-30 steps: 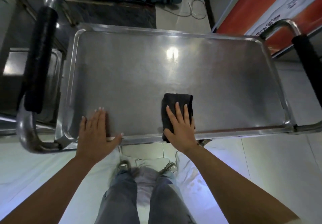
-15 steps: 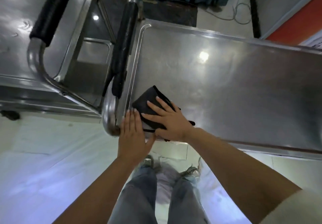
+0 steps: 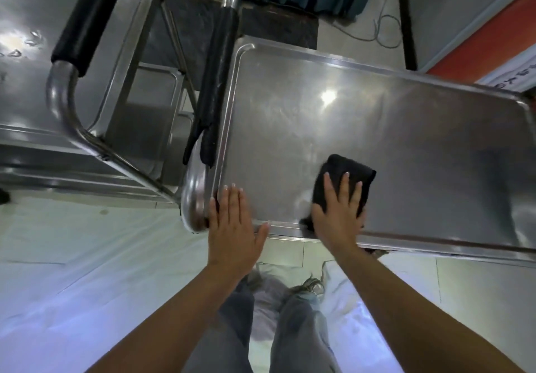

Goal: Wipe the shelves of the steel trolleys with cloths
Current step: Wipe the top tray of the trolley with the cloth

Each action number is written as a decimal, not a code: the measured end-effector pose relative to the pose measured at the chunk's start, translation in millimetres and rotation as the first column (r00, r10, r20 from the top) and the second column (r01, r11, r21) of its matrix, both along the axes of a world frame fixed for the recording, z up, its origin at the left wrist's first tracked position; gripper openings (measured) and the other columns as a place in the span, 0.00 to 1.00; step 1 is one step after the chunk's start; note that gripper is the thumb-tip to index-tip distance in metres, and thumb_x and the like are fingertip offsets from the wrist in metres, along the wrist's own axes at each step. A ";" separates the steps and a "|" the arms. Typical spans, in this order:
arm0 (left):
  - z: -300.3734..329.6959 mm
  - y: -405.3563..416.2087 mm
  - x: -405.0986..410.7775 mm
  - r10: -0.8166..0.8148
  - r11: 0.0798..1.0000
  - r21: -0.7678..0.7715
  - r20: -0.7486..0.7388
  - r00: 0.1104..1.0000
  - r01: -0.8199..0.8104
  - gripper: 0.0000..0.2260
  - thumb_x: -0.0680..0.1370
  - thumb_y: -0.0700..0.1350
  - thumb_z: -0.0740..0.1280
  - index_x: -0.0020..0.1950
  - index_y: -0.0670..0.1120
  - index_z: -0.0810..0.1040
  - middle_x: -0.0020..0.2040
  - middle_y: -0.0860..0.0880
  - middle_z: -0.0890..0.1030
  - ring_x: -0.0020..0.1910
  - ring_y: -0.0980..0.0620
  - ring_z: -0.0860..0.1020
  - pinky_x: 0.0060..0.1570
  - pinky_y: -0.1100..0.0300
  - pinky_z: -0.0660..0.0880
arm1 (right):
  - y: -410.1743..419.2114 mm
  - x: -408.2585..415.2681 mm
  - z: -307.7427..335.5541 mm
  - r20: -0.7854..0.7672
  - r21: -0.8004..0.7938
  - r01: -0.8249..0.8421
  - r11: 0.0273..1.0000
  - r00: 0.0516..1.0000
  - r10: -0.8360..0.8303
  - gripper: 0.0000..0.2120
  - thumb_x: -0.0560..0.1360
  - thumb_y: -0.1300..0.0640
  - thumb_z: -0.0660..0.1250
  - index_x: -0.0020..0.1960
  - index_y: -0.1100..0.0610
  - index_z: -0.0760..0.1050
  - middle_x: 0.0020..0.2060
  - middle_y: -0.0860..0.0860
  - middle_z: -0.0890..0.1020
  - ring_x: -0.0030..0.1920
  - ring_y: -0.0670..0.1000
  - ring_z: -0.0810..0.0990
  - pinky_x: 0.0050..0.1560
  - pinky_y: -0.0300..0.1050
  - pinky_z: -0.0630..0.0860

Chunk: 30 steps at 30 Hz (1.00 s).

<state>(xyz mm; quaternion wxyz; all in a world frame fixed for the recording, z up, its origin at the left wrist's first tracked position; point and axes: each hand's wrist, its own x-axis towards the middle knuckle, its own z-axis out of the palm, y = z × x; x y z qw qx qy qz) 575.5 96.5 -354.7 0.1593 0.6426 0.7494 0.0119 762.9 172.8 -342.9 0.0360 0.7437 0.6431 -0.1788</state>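
The top shelf of a steel trolley (image 3: 362, 105) fills the middle and right of the head view. A folded black cloth (image 3: 352, 174) lies on it near the front rim. My right hand (image 3: 338, 216) presses flat on the cloth, fingers spread over it. My left hand (image 3: 232, 227) rests flat and empty on the shelf's front left corner, beside the curved end of the trolley's handle (image 3: 217, 82), which has a black grip.
A second steel trolley (image 3: 26, 39) with its own black-gripped handle (image 3: 84, 21) stands close on the left. Its lower shelf (image 3: 145, 103) shows between the two. A dark curtain and a cable lie beyond. White floor and my legs are below.
My right hand has slid the cloth to the right, away from the shelf's left corner. My left hand stays at that corner. The view has shifted slightly.
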 end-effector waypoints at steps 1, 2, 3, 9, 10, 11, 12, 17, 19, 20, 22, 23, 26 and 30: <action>1.5 1.7 3.3 -0.021 1.000 0.014 -0.007 1.000 0.021 0.37 0.79 0.64 0.45 0.78 0.38 0.46 0.79 0.39 0.47 0.78 0.42 0.43 0.75 0.44 0.40 | -1.6 -14.2 -2.0 0.010 0.004 0.017 1.000 1.000 -0.017 0.34 0.76 0.46 0.57 0.77 0.40 0.45 0.78 0.49 0.41 0.77 0.55 0.36 0.72 0.64 0.46; 2.3 4.3 7.0 -0.035 0.999 0.020 -0.008 0.999 0.036 0.36 0.79 0.64 0.45 0.78 0.38 0.47 0.79 0.39 0.49 0.78 0.42 0.45 0.75 0.43 0.40 | -4.1 -23.6 -4.1 0.015 0.022 -0.028 0.999 1.000 0.028 0.34 0.76 0.46 0.57 0.77 0.40 0.44 0.78 0.48 0.40 0.76 0.55 0.35 0.72 0.64 0.45; 2.4 8.1 10.8 -0.038 0.999 0.019 -0.006 0.999 0.039 0.36 0.79 0.63 0.44 0.78 0.38 0.48 0.79 0.39 0.50 0.78 0.43 0.45 0.75 0.44 0.40 | -6.4 -25.8 -5.6 0.009 0.043 -0.130 0.991 0.992 0.129 0.34 0.75 0.45 0.56 0.77 0.40 0.43 0.78 0.48 0.39 0.76 0.55 0.35 0.72 0.64 0.45; -3.5 23.8 16.7 -0.018 0.999 0.027 -0.059 0.998 0.019 0.37 0.79 0.64 0.45 0.77 0.37 0.53 0.78 0.38 0.55 0.78 0.41 0.50 0.75 0.42 0.46 | 11.9 70.6 -4.3 -0.093 0.053 -0.613 0.788 0.783 0.615 0.34 0.71 0.44 0.54 0.76 0.36 0.47 0.77 0.42 0.44 0.77 0.48 0.35 0.74 0.60 0.47; -4.7 20.4 14.5 -0.033 0.999 0.025 -0.067 0.997 0.035 0.38 0.78 0.64 0.44 0.77 0.37 0.54 0.78 0.38 0.55 0.78 0.41 0.50 0.75 0.42 0.46 | 13.3 85.4 -4.1 -0.084 0.051 -0.564 0.824 0.820 0.566 0.35 0.71 0.44 0.55 0.76 0.36 0.47 0.77 0.42 0.44 0.76 0.48 0.35 0.74 0.59 0.48; -5.5 15.1 11.5 -0.040 0.999 0.022 -0.070 0.997 0.042 0.38 0.78 0.65 0.43 0.77 0.37 0.54 0.78 0.38 0.55 0.78 0.41 0.51 0.75 0.43 0.47 | 13.3 95.3 -3.8 -0.082 0.049 -0.494 0.868 0.864 0.497 0.35 0.71 0.44 0.55 0.76 0.36 0.46 0.77 0.41 0.43 0.76 0.47 0.35 0.74 0.59 0.47; -5.9 8.3 7.9 -0.040 0.999 0.021 -0.067 0.997 0.042 0.38 0.78 0.65 0.43 0.77 0.37 0.55 0.77 0.38 0.56 0.77 0.41 0.52 0.75 0.43 0.49 | 12.5 100.1 -4.1 -0.083 0.045 -0.428 0.903 0.899 0.431 0.36 0.71 0.44 0.55 0.76 0.36 0.45 0.77 0.41 0.42 0.76 0.46 0.34 0.74 0.58 0.46; -5.9 -28.5 -8.9 -0.096 0.995 0.015 -0.087 0.992 0.098 0.38 0.79 0.65 0.47 0.76 0.36 0.56 0.76 0.36 0.57 0.77 0.40 0.54 0.73 0.43 0.56 | 17.0 74.4 -3.6 -0.121 0.006 -0.366 0.930 0.923 0.364 0.39 0.72 0.46 0.55 0.77 0.44 0.39 0.76 0.41 0.38 0.74 0.45 0.30 0.73 0.60 0.40; -6.4 -34.5 -11.7 -0.104 0.994 0.010 -0.083 0.991 0.105 0.38 0.79 0.65 0.46 0.77 0.37 0.53 0.78 0.37 0.54 0.78 0.41 0.51 0.75 0.45 0.53 | 21.6 51.2 -2.1 -0.130 0.012 -0.470 0.883 0.874 0.467 0.37 0.74 0.45 0.54 0.78 0.46 0.39 0.75 0.40 0.37 0.74 0.46 0.30 0.74 0.62 0.41; -6.5 -35.6 -11.9 -0.098 0.995 0.002 -0.080 0.992 0.099 0.38 0.79 0.66 0.46 0.78 0.38 0.52 0.78 0.38 0.52 0.78 0.42 0.49 0.75 0.46 0.51 | 23.7 36.9 -1.5 -0.134 0.020 -0.535 0.845 0.836 0.533 0.35 0.76 0.45 0.53 0.78 0.46 0.41 0.75 0.40 0.38 0.75 0.47 0.31 0.74 0.62 0.41; -6.7 -35.8 -9.5 -0.087 0.996 -0.012 -0.080 0.993 0.086 0.39 0.79 0.67 0.44 0.78 0.38 0.50 0.78 0.38 0.51 0.78 0.43 0.48 0.75 0.46 0.49 | 29.0 3.4 -1.0 -0.154 0.042 -0.655 0.755 0.742 0.652 0.30 0.80 0.44 0.50 0.78 0.46 0.43 0.77 0.41 0.42 0.76 0.48 0.33 0.74 0.60 0.41; -6.7 -35.2 -7.8 -0.082 0.997 -0.020 -0.087 0.993 0.080 0.39 0.78 0.67 0.43 0.78 0.38 0.50 0.78 0.38 0.51 0.78 0.43 0.48 0.75 0.47 0.49 | 32.8 -15.8 -1.1 -0.150 0.052 -0.715 0.697 0.685 0.713 0.28 0.81 0.44 0.49 0.78 0.46 0.45 0.77 0.42 0.44 0.76 0.48 0.34 0.74 0.59 0.40; -5.4 -33.2 -4.8 -0.072 0.997 -0.040 -0.115 0.991 0.067 0.40 0.78 0.67 0.42 0.77 0.37 0.54 0.77 0.37 0.54 0.77 0.41 0.51 0.75 0.47 0.48 | 48.8 -68.3 -1.0 -0.100 0.063 -0.860 0.507 0.500 0.860 0.27 0.81 0.45 0.49 0.78 0.45 0.46 0.78 0.43 0.47 0.77 0.49 0.37 0.74 0.58 0.40; -4.6 -33.6 -6.5 -0.094 0.995 -0.026 -0.105 0.990 0.092 0.39 0.78 0.67 0.45 0.77 0.37 0.54 0.77 0.38 0.54 0.77 0.41 0.50 0.75 0.48 0.46 | 57.9 -69.8 -0.8 -0.044 0.052 -0.903 0.426 0.424 0.905 0.28 0.80 0.43 0.46 0.78 0.45 0.47 0.78 0.43 0.47 0.77 0.50 0.37 0.75 0.59 0.41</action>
